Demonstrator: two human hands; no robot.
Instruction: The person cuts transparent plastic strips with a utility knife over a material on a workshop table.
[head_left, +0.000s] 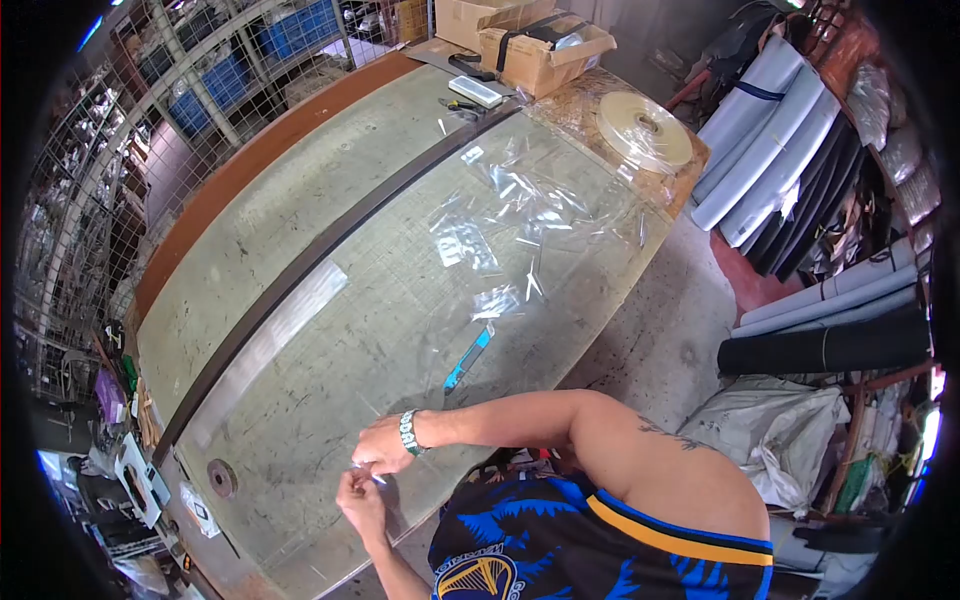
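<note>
On the patterned jersey (580, 533), a round emblem (477, 578) seems to read "WARRIOR" (its other letters are unclear).

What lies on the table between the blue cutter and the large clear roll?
Scattered clear plastic pieces lie between the cutter and roll, as the head view shows.

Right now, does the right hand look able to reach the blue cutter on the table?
Probably yes: the blue cutter lies close to the right hand with nothing visible blocking the way, though that hand seems busy beside the left hand.
</note>
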